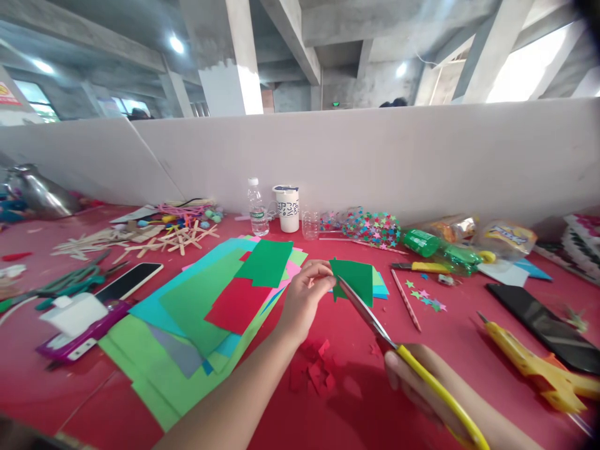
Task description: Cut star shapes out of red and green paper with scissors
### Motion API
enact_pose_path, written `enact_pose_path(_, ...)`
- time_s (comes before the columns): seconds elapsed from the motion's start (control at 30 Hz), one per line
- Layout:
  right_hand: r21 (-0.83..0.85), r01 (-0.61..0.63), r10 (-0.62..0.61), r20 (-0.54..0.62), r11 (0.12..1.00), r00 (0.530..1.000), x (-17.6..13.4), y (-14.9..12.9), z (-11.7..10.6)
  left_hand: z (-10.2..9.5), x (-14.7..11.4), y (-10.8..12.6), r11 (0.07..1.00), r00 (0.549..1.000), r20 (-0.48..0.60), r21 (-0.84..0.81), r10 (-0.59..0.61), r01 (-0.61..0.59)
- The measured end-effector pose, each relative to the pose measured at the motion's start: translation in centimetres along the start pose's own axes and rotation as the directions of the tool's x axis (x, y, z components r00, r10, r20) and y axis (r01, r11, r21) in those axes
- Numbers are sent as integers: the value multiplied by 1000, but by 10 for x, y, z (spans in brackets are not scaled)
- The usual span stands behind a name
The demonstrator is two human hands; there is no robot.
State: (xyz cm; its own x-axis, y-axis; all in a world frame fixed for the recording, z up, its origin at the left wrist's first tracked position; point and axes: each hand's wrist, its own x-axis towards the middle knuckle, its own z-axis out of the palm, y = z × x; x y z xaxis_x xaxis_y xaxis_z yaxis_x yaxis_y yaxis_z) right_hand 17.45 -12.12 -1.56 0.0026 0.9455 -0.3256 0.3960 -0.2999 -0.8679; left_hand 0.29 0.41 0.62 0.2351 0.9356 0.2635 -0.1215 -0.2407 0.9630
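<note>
My left hand [304,297] is closed, its thumb and fingertips pinched at the left edge of a dark green sheet of paper [359,278]. In my right hand [417,375] is a pair of scissors [370,317] with yellow handles. Its blade tips reach the paper's left edge, right beside my left fingertips. Whether the blades are fully together is hard to tell. Below my left hand lie red paper scraps [319,369]. To the left spreads a pile of coloured paper, with a red sheet [239,306] and another dark green sheet [266,262] on top.
Behind stand a water bottle [257,209] and a paper cup [287,209]. On the right are a yellow glue gun [534,362], a black phone [539,319], a yellow cutter [424,267] and star stickers [426,297]. Craft sticks [180,237] and a purple power strip [82,337] lie left.
</note>
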Motion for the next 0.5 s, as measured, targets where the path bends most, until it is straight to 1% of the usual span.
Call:
enact_pose_path(0.17, 25, -14, 15, -15, 1000, 1000, -5, -11, 4, 0, 2, -2, 999, 1000, 7, -45, 11, -11)
enact_pose_path(0.3, 25, -19, 19, -16, 1000, 1000, -6, -11, 5, 0, 2, -3, 997, 1000, 15, -75, 15, -14)
enact_pose_path(0.4, 23, -4, 4, -4, 1000, 1000, -4, -9, 5, -1, 2, -4, 998, 1000, 22, -62, 21, -19)
enact_pose_path(0.5, 19, -32, 32, -12, 999, 999, -3, -7, 6, -2, 2, -5, 999, 999, 47, -35, 19, -17)
